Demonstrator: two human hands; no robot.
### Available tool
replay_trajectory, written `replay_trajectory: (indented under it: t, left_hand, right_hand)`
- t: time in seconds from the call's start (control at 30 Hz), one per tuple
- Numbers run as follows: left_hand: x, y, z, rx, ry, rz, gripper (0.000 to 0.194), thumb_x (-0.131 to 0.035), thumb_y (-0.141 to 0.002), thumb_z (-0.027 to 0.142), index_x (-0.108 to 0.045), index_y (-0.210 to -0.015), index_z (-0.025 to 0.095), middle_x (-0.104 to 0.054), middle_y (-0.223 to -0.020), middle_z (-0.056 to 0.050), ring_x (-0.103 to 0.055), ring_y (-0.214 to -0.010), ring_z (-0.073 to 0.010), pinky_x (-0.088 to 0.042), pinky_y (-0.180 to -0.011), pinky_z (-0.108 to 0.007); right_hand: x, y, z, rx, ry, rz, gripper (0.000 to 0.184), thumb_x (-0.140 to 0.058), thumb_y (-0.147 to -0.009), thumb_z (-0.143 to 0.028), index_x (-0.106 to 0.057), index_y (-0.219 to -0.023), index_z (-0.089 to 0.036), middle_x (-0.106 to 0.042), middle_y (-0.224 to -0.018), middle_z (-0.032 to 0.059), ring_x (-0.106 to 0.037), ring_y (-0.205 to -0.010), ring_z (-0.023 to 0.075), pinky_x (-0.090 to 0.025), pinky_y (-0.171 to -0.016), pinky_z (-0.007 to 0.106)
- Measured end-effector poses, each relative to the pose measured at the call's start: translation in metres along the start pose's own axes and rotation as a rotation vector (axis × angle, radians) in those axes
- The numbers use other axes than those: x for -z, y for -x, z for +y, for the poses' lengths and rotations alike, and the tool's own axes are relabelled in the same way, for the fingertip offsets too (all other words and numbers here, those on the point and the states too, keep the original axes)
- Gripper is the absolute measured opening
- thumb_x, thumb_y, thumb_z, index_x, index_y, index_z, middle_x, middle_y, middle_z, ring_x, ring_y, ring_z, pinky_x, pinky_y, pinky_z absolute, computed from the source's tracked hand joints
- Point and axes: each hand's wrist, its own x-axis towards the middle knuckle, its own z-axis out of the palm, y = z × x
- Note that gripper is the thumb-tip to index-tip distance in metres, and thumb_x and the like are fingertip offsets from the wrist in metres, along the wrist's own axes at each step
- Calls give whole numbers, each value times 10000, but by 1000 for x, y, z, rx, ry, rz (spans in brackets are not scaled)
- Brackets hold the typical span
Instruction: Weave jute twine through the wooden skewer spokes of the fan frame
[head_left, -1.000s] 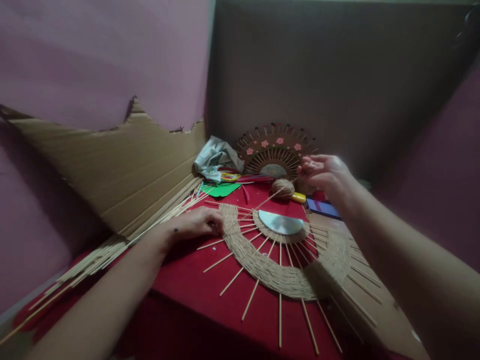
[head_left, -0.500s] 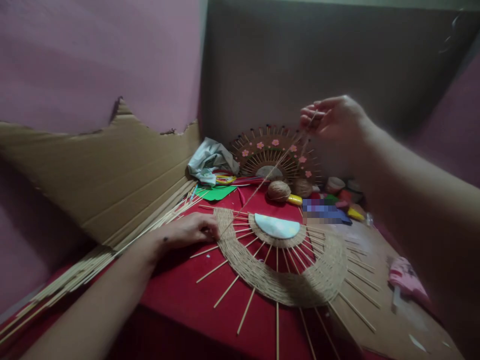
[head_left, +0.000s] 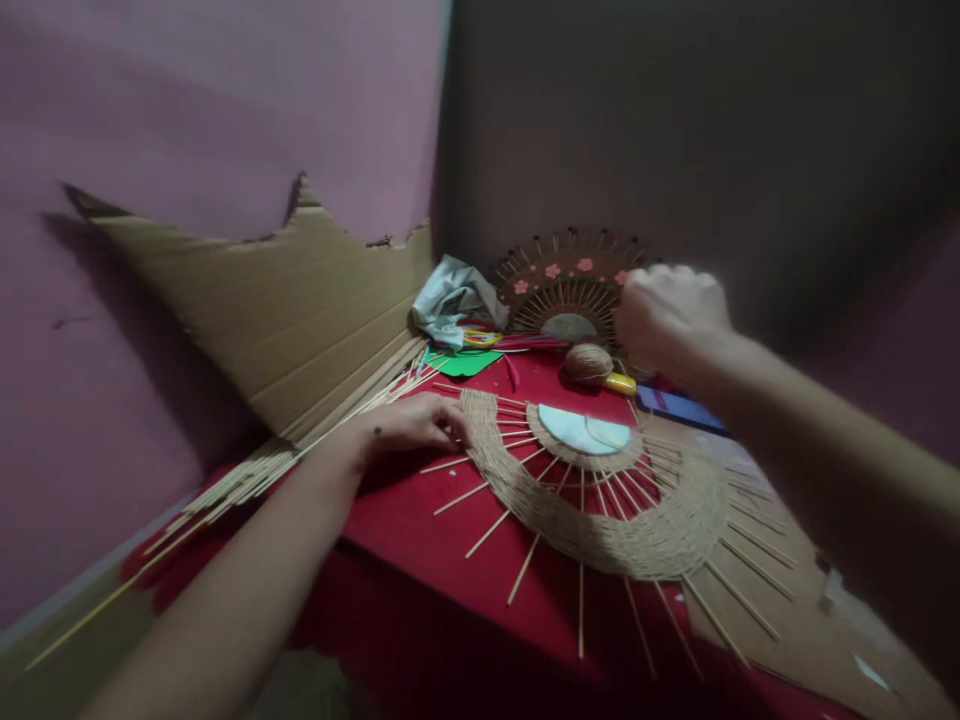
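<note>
Nearest, fan sticks poke out over the red cloth, tips toward the near edge. Then the woven fan, lying flat mid-table, left part on the red cloth, right part on flat cardboard. Rounded side points near, straight side far; long axis runs left to right, left end a bit farther off than the right. Sticks splay out left, near and right.

Left hand at the fan's left end, fingers curled and touching the band's outer edge; can't tell if they pinch it. Loose sticks in a bundle to the left, running near-left to far-right. Pale half-disc at the fan's inner part, curve also facing near, thin strand over it.

Right hand raised, balled into a fist, back of hand showing; fingertips hidden, can't tell if anything is in it. Just beyond the half-disc, twine ball, yellow handle just right of it, blue flat object farther right. Green sheet far left, crumpled cloth behind. Farthest, flowered fan standing, sticks up, by the dark wall
</note>
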Motion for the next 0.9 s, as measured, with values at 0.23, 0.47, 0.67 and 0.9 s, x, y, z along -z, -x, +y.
replay_trajectory:
  t: [0.23, 0.47, 0.67, 0.9]
  left_hand:
    - [1, 3, 1, 34, 78, 7, 207, -638, -729, 200, -712, -917, 154, -643, -776, -12, -554, -743, -127, -415, -710, -226]
    - [4, 4, -3, 94, 203, 57, 316, -618, -676, 131, -665, -988, 130, -634, -796, -19, -562, -748, -131, -425, -721, -261]
    - [4, 4, 4, 140, 183, 78, 184, -580, -714, 146, -683, -863, 112, -650, -791, -34, -552, -721, -126, -420, -707, -260]
    - [5, 6, 9, 188, 170, 94, 149, -601, -734, 208, -696, -802, 115, -624, -677, -11, -507, -607, -98, -381, -584, -217]
  right_hand:
    - [-48, 97, -97, 355, -327, -433, 247, -528, -842, -288, -645, -926, -87, -623, -920, 154, -562, -901, 242, -409, -786, 332]
    - [-61, 116, -97, 299, -362, -429, 184, -472, -862, -200, -624, -919, -114, -611, -945, 120, -554, -905, 217, -394, -774, 299]
    - [-53, 127, -101, 335, -421, -467, 201, -426, -866, -129, -611, -946, -128, -630, -947, 99, -578, -860, 203, -399, -732, 295]
    - [-50, 128, -110, 306, -712, -470, 192, -477, -827, -127, -653, -901, -151, -633, -918, 73, -585, -820, 168, -411, -736, 270]
